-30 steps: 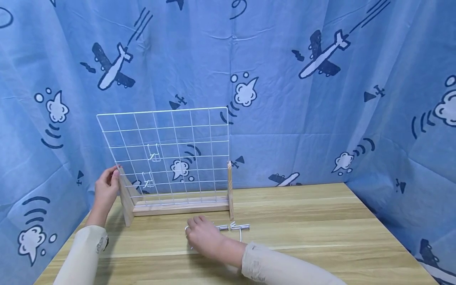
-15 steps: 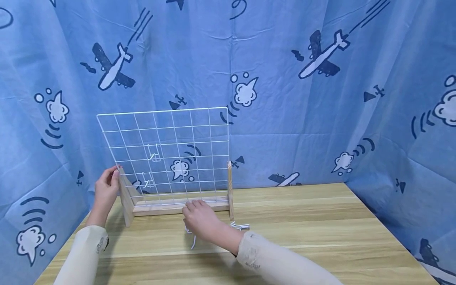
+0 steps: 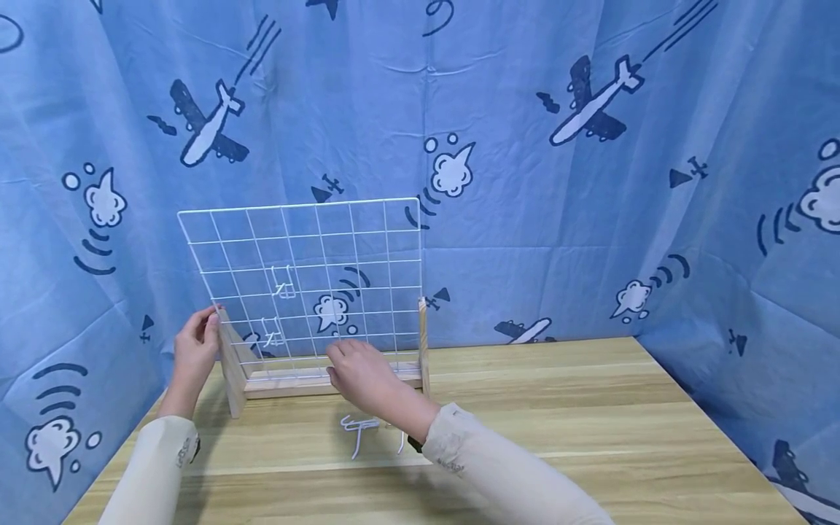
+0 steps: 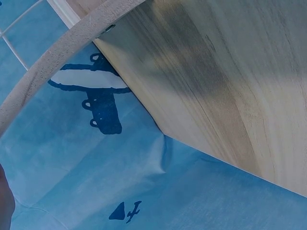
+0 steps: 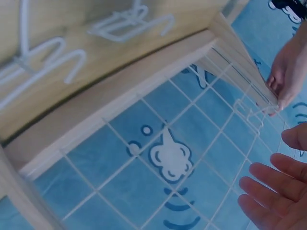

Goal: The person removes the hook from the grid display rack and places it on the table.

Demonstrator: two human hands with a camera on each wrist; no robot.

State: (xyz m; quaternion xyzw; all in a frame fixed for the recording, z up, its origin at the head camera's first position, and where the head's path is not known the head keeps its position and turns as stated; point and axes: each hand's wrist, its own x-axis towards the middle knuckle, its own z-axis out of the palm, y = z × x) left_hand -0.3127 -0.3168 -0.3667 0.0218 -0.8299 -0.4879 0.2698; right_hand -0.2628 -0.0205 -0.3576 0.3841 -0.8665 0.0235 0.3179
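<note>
A white wire grid panel [image 3: 354, 248] stands upright in a wooden stand [image 3: 295, 385]. My left hand [image 3: 197, 343] pinches the top of the stand's left side piece, by the grid's edge. My right hand [image 3: 364, 375] is in front of the lower grid; its fingers [image 5: 268, 184] are spread and hold nothing. Two white wire hooks hang on the grid, an upper hook [image 3: 285, 290] and a lower hook [image 3: 272, 337]. On the table before the stand lies another wire hook [image 3: 359, 425], with one more hook [image 5: 38, 67] beside it, partly behind my right forearm in the head view.
The wood-grain table [image 3: 558, 423] extends right of the stand. A blue curtain [image 3: 512, 204] with aeroplane prints surrounds it at the back and sides. The stand's right side piece [image 3: 423, 335] rises near my right hand.
My right hand has lifted from above the hooks on the table and moved up and slightly left to the lower grid. The hooks stay on the table. My left hand keeps its place.
</note>
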